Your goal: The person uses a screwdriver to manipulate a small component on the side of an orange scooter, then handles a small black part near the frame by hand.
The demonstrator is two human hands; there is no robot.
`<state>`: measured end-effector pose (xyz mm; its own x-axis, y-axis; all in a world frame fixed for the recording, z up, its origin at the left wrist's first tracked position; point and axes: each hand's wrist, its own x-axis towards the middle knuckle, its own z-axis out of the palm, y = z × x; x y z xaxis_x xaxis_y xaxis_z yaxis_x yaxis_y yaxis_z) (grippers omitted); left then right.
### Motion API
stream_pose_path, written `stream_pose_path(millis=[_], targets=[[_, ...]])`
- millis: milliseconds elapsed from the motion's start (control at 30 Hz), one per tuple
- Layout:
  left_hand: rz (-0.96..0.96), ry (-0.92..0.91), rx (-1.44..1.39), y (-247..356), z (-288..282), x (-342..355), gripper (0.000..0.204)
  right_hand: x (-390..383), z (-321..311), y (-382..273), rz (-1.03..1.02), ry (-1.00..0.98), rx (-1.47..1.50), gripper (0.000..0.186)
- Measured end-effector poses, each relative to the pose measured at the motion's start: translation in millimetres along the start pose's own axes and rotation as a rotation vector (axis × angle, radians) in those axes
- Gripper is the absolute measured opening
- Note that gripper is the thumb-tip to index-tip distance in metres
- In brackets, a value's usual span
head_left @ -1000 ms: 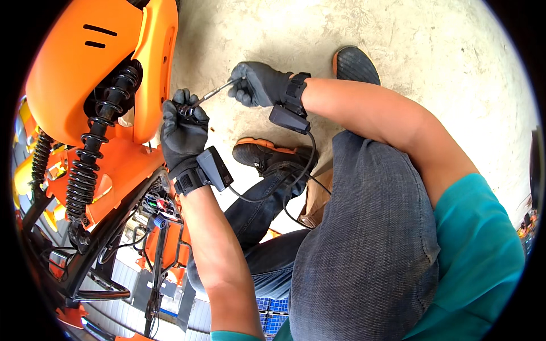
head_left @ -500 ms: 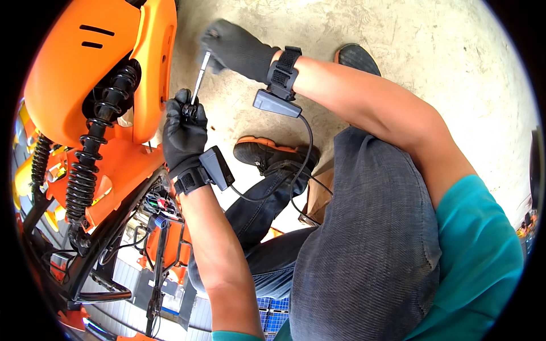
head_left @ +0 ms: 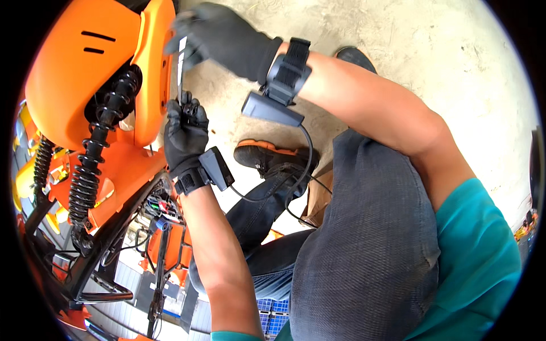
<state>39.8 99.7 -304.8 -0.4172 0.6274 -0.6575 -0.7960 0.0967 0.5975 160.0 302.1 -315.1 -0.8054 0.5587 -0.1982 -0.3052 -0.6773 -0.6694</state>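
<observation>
I see the right hand (head_left: 222,42) has swung over to the upper left of the frame, carrying the far end of the slim metal rod (head_left: 181,62) with it; a second ago the rod slanted up to the right, and now it stands almost upright in the picture. The left hand (head_left: 186,142), left of centre, has hardly moved, and its gloved fingers are curled round a small dark part (head_left: 190,108) where the rod's lower end meets it. So the two hands are apart, joined only by the rod: the left clamped on the part, the right closed at the rod's upper end, though motion blur keeps me from telling how its fingers sit. To me that reads as the rod being turned about a steadied part, with the left as the anchor and the right doing the travelling; whether the part itself has turned or loosened, I cannot tell. From my view the right fingertips now overlap the edge of the orange panel (head_left: 79,74) at upper left, and I can't say whether they touch it, so I judge room on that side to be the thing to mind
</observation>
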Motion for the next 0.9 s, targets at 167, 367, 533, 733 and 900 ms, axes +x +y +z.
stream_pose_path(millis=[167,367,533,733,900], targets=[[0.013,-0.105,0.006,-2.6,-2.8,5.0,0.018,-7.2,-64.0,68.0,0.342,0.181,0.27,0.025],[0.005,0.036,0.032,-1.4,4.9,3.9,0.023,-11.6,-58.6,84.9,0.498,0.241,0.223,0.028],[-0.039,0.055,0.003,0.0,5.7,5.0,0.024,-18.2,-51.1,89.9,0.573,0.252,0.293,0.027],[-0.032,0.035,0.007,-0.8,10.6,4.8,0.022,-21.4,-47.4,94.4,0.606,0.261,0.354,0.022],[-0.015,0.117,0.013,-1.3,9.2,6.2,0.014,-22.9,-43.0,97.4,0.635,0.267,0.404,0.02]])
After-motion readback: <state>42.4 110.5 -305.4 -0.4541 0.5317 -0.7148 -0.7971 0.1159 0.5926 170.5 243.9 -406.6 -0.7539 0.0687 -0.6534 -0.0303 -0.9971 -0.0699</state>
